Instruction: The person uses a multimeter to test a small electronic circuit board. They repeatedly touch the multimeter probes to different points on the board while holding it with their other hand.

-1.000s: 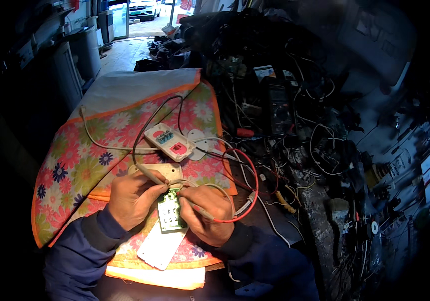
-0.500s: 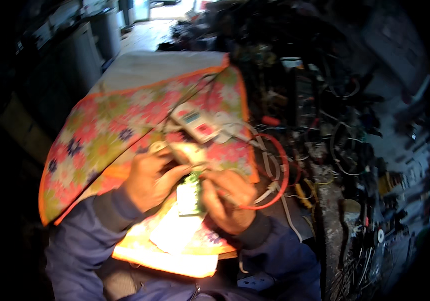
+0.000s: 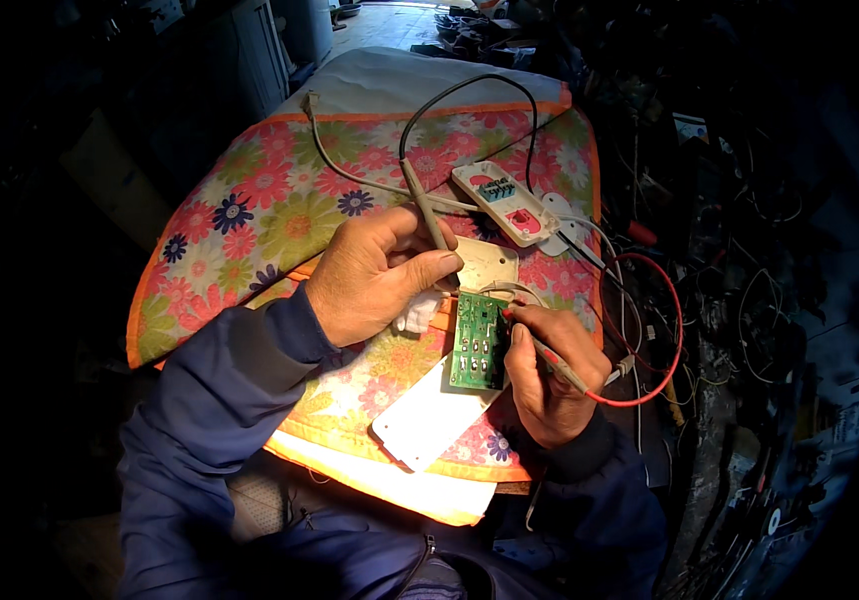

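Observation:
Under bright light, a green circuit board (image 3: 477, 345) lies partly over a white plastic cover (image 3: 429, 420), solder side showing. My left hand (image 3: 374, 270) is closed around a grey test probe (image 3: 422, 200), its dark tip at the board's upper left edge. In my right hand (image 3: 554, 370), fingers pinch a red test probe (image 3: 561, 370), whose tip is at the board's upper right edge. Whether either tip touches a solder point I cannot tell. Beyond the board sits a pale plastic piece (image 3: 489, 262), next to a grey cable.
A flowered cloth (image 3: 289, 210) with orange trim covers the work surface. On it lie a white device casing (image 3: 504, 203) with red and blue parts, and a pale cable (image 3: 334, 165). A red lead (image 3: 671, 345) loops at right. Dark clutter (image 3: 739, 420) fills the right side.
The head view has swung, so the scene sits further right and looks sharper. My hands are further apart, uncovering more of the board; both still hold their probes.

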A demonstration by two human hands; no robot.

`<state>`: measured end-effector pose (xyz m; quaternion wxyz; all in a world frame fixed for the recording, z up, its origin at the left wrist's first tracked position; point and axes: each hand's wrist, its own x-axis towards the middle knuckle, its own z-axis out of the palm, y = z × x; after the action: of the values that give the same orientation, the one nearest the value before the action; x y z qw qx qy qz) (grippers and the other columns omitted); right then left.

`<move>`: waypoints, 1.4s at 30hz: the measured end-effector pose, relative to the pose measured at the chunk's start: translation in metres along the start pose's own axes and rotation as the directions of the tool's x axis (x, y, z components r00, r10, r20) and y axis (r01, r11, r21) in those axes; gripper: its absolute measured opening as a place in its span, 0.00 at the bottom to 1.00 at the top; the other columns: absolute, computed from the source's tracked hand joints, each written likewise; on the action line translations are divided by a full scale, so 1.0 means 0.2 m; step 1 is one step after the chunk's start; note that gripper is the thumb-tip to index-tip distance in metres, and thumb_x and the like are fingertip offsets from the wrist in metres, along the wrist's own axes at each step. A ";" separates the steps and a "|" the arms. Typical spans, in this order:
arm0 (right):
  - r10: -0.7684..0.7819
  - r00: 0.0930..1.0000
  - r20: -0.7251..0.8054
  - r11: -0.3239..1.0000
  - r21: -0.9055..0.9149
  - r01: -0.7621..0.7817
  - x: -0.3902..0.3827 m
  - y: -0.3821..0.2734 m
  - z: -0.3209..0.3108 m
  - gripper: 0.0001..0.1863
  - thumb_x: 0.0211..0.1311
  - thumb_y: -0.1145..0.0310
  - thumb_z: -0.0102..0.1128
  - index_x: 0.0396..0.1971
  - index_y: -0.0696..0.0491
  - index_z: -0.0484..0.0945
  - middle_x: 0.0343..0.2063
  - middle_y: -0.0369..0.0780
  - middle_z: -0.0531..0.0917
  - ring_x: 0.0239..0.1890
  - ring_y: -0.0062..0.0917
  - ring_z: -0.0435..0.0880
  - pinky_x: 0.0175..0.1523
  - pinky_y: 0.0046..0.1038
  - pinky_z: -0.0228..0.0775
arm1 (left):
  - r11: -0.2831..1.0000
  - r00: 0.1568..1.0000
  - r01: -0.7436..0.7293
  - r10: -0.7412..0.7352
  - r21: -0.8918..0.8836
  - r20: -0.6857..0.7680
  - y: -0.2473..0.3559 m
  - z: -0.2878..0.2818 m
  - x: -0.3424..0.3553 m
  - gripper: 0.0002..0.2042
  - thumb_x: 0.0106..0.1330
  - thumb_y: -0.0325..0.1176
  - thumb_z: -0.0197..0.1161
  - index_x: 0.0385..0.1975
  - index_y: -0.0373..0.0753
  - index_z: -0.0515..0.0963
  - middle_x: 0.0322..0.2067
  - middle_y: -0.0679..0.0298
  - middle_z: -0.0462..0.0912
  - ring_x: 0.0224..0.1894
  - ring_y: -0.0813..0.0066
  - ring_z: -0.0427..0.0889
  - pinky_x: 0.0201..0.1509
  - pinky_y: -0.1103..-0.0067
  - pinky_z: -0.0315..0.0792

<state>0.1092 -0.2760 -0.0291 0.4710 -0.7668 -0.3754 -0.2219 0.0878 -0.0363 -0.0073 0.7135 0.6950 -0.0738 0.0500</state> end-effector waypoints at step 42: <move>0.040 0.996 0.076 0.989 0.137 -0.050 0.01 -0.03 -0.01 0.09 0.62 0.84 0.65 0.43 0.65 0.84 0.37 0.49 0.88 0.36 0.36 0.89 0.44 0.30 0.79 | 0.931 0.982 -0.187 0.167 0.315 0.090 -0.07 0.01 -0.01 0.07 0.75 0.23 0.65 0.48 0.28 0.83 0.34 0.60 0.89 0.36 0.80 0.86 0.40 0.81 0.80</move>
<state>0.1052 -0.2742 -0.0230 0.5140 -0.7481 -0.3895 -0.1564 0.0889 -0.0386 -0.0211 0.5806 0.7937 -0.1488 0.1038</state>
